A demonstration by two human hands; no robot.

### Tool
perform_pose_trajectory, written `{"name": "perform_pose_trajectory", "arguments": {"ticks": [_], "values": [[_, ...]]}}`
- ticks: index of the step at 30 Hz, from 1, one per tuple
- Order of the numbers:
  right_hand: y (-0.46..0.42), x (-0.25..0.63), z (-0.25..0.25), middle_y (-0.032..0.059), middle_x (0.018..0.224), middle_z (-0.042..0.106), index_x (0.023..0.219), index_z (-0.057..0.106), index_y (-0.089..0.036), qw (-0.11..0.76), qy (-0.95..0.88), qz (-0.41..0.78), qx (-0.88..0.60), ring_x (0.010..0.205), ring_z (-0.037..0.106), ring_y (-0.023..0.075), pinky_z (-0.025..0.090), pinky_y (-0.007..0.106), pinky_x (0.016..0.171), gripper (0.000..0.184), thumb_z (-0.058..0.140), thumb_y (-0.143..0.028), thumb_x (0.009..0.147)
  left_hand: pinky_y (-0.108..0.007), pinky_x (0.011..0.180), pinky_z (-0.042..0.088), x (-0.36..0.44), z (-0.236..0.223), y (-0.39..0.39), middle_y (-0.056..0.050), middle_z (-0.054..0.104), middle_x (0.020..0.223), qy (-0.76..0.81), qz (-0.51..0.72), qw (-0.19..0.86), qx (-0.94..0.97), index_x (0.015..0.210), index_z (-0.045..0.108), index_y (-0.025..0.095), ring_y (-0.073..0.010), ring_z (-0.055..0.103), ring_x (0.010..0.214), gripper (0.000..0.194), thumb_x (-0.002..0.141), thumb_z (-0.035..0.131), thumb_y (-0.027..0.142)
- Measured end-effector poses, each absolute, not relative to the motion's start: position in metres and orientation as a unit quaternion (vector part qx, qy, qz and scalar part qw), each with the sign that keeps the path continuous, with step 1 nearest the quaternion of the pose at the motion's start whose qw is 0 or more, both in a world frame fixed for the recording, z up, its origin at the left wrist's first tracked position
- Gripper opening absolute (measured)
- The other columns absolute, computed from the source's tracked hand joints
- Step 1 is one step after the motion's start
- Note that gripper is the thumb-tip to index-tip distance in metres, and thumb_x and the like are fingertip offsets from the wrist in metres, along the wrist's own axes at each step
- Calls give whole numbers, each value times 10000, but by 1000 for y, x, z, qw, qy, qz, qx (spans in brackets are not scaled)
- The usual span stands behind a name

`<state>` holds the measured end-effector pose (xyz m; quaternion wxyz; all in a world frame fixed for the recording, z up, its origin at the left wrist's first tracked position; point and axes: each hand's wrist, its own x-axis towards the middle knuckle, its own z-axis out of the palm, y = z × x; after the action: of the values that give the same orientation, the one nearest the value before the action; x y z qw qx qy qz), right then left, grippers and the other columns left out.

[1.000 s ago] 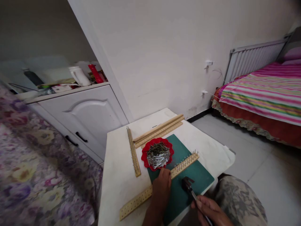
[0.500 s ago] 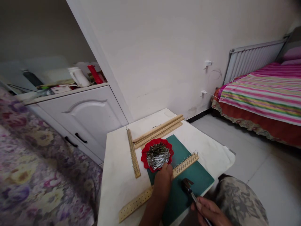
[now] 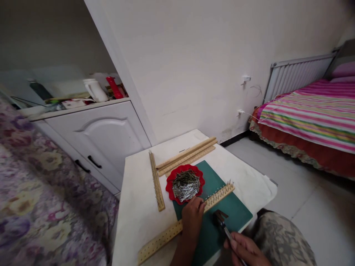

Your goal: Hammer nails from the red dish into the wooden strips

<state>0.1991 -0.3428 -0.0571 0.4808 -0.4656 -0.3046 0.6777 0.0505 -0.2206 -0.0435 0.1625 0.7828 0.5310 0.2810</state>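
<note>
Wooden strip (image 3: 177,229) lies under left hand (image 3: 193,218) fingers (image 3: 200,204).

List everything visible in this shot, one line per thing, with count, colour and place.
table: 1, white, centre foreground
cutting mat: 1, green, on the table's right part
nailed strip: 1, pale wood, across the mat, nails standing in its far end
dish of nails: 1, red, scalloped, at the mat's far edge
short strip: 1, wood, left of the dish
long strips: about 3, wood, behind the dish
hammer: 1, dark head, over the mat
cabinet: 1, white, left, cluttered top
bed: 1, striped cover, right
floral fabric: purple, far left
left hand: on the nailed strip beside the dish
right hand: grips the hammer handle
</note>
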Motion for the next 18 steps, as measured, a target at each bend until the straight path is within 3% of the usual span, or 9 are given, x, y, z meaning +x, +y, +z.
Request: {"name": "perform_pose_trajectory", "arguments": {"ticks": [6,18], "values": [[-319,193,-21,-69,390,549,828,505,-165,479,-358,688,-411,214,311,31,131,149,260,390,515,-550,768,-218,646,367,51,-42,-221,6,615,740,531,288,172,778,729,597,193,-119,564,695,185,828,446,234],[-298,181,-11,-80,415,558,846,478,-162,468,-401,667,-418,196,339,34,151,136,227,340,444,-500,833,-226,634,374,51,-50,-221,-6,627,758,543,290,186,766,765,595,187,-132,580,707,150,802,450,176]]}}
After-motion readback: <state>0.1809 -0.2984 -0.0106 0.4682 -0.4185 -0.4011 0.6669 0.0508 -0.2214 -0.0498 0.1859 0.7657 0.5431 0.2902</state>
